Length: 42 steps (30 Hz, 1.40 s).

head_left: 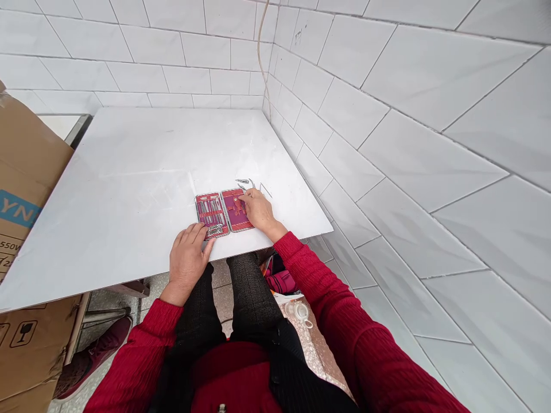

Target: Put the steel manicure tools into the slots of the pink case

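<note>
A manicure set case (223, 198) lies unfolded on the white table near its front edge. Its left half holds several slim metal manicure tools (210, 211) under a red strap, with what look like nail clippers (215, 229) below them. The right half has a dark red lining (245, 221) with straps. At the case's lower left corner rests my left hand (187, 252), its fingers stretched out and the thumb apart. My right hand (259, 210) is over the right half, fingertips pinched together at the lining. Whatever lies between them is too small to name.
Just beyond my right hand lie loose metal tools (242, 181) and a thin rod-like tool (266, 191). Cardboard boxes (30, 155) stand at the table's left side. A tiled wall (370, 149) runs along the right, and a cable (259, 46) hangs in the corner.
</note>
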### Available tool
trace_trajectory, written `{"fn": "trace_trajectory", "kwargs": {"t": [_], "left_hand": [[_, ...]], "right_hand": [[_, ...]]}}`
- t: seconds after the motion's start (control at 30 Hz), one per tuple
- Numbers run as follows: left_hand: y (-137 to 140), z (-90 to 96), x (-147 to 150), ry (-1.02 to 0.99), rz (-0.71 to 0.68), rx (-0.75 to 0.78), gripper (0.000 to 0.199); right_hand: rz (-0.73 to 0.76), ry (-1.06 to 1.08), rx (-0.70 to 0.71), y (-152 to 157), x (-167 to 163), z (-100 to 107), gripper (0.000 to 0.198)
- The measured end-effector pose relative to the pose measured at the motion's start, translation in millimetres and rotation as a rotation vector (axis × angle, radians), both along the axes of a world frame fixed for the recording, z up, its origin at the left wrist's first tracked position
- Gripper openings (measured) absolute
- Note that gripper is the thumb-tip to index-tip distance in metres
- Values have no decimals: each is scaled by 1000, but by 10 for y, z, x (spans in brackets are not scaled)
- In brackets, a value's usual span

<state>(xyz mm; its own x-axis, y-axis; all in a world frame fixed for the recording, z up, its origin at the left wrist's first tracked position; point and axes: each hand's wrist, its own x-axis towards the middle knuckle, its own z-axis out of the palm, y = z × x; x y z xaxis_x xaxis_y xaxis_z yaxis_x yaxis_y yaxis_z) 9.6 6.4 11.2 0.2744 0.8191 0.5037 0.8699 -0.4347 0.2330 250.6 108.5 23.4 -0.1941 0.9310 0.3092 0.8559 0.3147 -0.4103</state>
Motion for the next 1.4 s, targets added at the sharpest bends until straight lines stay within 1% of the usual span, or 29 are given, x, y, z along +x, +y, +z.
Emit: {"fn": "trace_trajectory", "kwargs": {"t": [0.13,0.23,0.33,0.47,0.67,0.9,1.13,1.27,1.4], "left_hand": [[6,-1,-1,0,-6,-1,41],[8,-2,-2,7,-5,1,41],[8,-1,-1,21,-3,10,41],[9,1,2,20,-8,19,40],[8,0,7,8,-7,21,38],[3,-7,7,-2,-10,-5,38],[-2,-7,0,-11,-6,-2,40],[-2,-4,0,4,-8,10,42],[0,0,5,22,-5,15,45]], "right_hand": [[15,-92,11,-33,7,37,31],[-1,-165,15,-61,11,70,31],[-12,-195,4,-73,5,96,31],[-20,-145,-15,-61,27,82,33],[-56,53,-29,-105,118,-33,36],[-70,84,57,-180,26,-178,42],[-41,99,15,-107,-27,-168,44],[-40,80,53,-124,-38,-185,47],[-47,46,103,-150,-43,-211,44]]}}
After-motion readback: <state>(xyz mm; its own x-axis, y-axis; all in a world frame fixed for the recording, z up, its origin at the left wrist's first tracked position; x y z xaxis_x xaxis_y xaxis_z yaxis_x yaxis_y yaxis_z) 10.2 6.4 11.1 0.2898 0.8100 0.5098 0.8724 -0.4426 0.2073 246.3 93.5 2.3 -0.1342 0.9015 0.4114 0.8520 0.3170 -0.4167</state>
